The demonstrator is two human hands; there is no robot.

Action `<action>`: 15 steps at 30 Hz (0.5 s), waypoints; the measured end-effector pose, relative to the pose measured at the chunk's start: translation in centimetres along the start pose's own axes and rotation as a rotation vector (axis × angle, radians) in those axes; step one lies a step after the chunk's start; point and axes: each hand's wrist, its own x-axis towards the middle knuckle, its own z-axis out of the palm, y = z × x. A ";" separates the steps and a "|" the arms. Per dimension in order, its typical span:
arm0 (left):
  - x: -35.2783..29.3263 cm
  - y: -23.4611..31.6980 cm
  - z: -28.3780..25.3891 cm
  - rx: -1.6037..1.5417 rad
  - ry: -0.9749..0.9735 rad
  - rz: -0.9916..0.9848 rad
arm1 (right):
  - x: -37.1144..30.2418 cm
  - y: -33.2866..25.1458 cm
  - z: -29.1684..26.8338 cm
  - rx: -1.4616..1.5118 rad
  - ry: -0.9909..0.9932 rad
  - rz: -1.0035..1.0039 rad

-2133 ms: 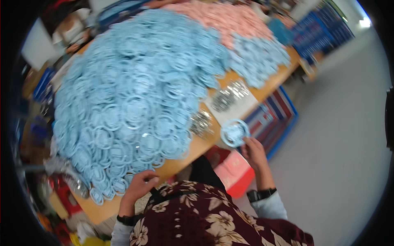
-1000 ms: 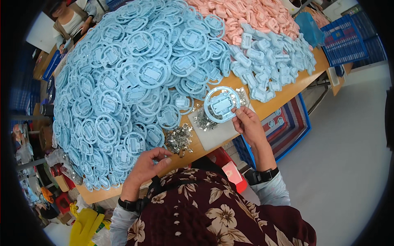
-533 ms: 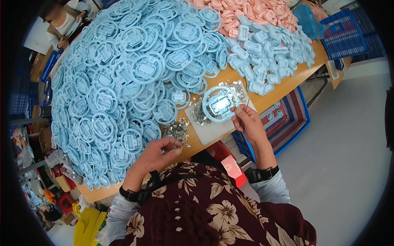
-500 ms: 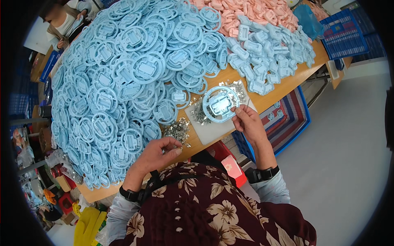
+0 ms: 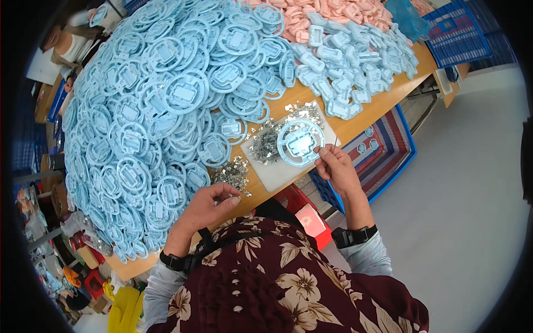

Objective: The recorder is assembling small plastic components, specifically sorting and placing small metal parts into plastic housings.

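My right hand pinches the lower right rim of a light blue round plastic part, a ring with a rectangular frame in its middle. It is held tilted above a white board. A thin dark stick-like thing shows beside those fingers; what it is I cannot tell. My left hand is at the near table edge, thumb and forefinger tips close together; anything between them is too small to make out. Just beyond it lies a small heap of shiny metal pieces. More metal pieces cover part of the board.
A large pile of blue ring parts fills the table's left. Smaller blue parts and pink parts lie at the back. Right of the table is a blue-rimmed crate; a red box stands below its edge. Another person is at far left.
The view has shifted slightly, so the piles sit further left in it. The blue part has turned a little in my right hand. My left thumb and forefinger look closer together.
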 end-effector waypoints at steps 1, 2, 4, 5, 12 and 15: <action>0.3 -0.1 0.0 0.007 -0.004 0.006 | -0.2 0.2 -0.7 0.001 0.039 0.006; 0.5 0.1 0.0 0.001 -0.016 -0.023 | -0.5 0.6 -1.8 0.002 0.078 0.013; 0.6 0.6 0.0 -0.006 -0.038 -0.073 | -1.6 1.5 -4.5 -0.015 0.163 0.013; 0.8 0.1 0.0 0.004 -0.040 -0.045 | -2.2 2.0 -6.2 -0.035 0.208 0.014; 1.7 -0.9 0.4 -0.009 -0.038 -0.034 | -6.0 5.4 -17.4 -0.238 0.609 0.034; 2.0 -0.6 0.4 0.007 -0.048 -0.021 | -5.7 7.2 -20.6 -0.556 0.787 -0.012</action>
